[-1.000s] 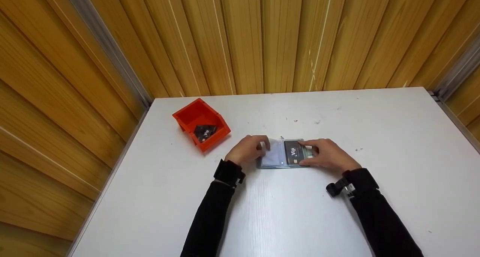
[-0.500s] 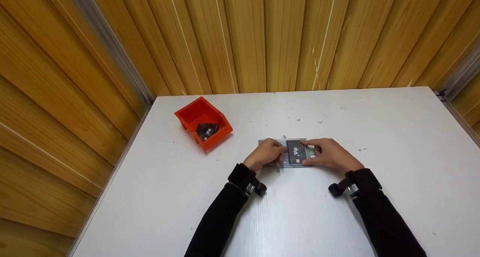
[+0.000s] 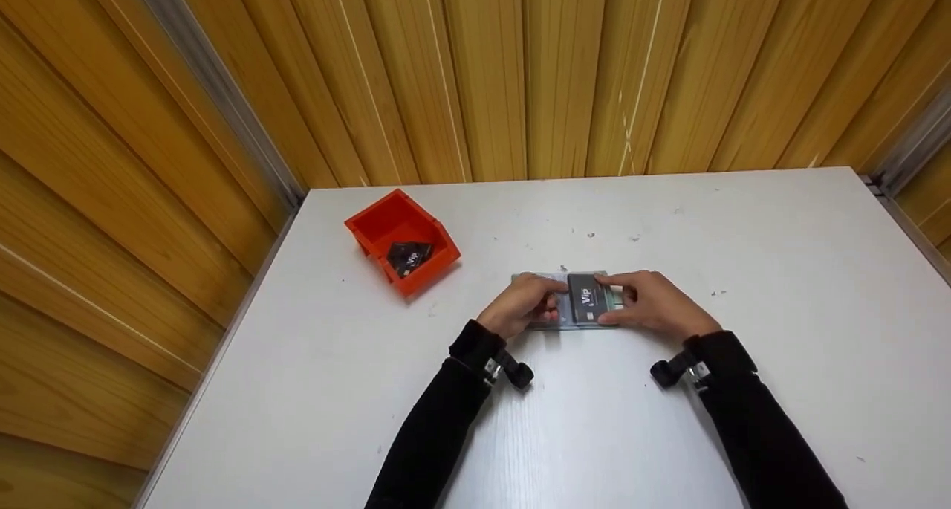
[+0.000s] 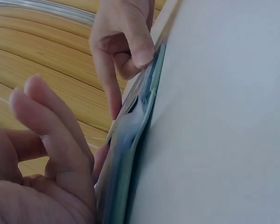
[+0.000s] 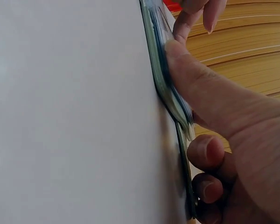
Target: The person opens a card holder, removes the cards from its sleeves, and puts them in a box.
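Note:
A card holder point(image 3: 564, 317) with clear sleeves lies spread flat on the table. On its right half sits a black card point(image 3: 584, 301) printed "Vip". My left hand point(image 3: 516, 305) reaches over the left half, a fingertip right at the card's left edge; in the left wrist view other fingers point(image 4: 46, 112) are lifted off the holder. Thumb and forefinger of my right hand point(image 3: 657, 305) grip the holder's right half across its near and far edges. In the right wrist view the thumb point(image 5: 191, 70) presses on the side of the stacked sleeves point(image 5: 156, 60), the remaining fingers curled beneath.
An orange-red bin point(image 3: 375, 215) stands at the back left, holding several black cards point(image 3: 409, 258), one reading "Vip". The white table point(image 3: 743, 241) ends at a wood-patterned wall point(image 3: 483, 78) behind, with small marks on its surface.
My left hand has moved right, from the clear sleeve at the holder's left side to the black card's left edge. My right hand keeps its grip; the bin has not moved.

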Demonstrator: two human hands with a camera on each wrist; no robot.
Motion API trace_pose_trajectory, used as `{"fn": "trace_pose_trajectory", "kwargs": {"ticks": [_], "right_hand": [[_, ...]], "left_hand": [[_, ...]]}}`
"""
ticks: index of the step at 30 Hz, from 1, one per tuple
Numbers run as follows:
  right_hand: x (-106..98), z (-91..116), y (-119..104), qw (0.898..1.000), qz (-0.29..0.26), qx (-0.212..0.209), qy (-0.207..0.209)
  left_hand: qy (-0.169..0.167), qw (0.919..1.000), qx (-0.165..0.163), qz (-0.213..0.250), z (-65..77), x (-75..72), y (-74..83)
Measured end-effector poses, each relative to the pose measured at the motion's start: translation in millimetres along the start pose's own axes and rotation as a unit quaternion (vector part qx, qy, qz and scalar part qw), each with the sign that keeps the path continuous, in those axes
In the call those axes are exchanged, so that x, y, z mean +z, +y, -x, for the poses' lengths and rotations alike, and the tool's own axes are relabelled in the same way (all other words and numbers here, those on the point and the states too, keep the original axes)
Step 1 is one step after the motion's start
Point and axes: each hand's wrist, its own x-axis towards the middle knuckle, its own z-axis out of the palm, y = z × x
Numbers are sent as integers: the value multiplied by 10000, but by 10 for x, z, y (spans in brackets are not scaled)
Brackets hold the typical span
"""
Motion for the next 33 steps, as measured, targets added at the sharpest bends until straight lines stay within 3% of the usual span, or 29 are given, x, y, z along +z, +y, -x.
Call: {"fn": "trace_pose_trajectory", "kwargs": {"ticks": [3, 6, 10, 13, 18, 33], "right_hand": [[-3, -9, 2, 10000, 12, -11, -1], [-8, -6, 4, 10000, 42, 0, -26], [-10, -4, 1, 10000, 74, -16, -52], [-9, -5, -3, 10000, 65, -28, -39], [-8, -13, 5, 10000, 36, 16, -71], [13, -12, 15, 9998, 54, 181, -55]], "left_hand": [[-16, 9997, -19, -255, 5, 16, -15], [-73, 9957, 133, -918, 23, 48, -30], [191, 9763, 537, -2087, 52, 107, -39], [494, 9643, 706, -2505, 57, 135, -40], [625, 9664, 664, -2403, 55, 145, -31], [310, 9814, 418, -1846, 61, 59, -38]]}}
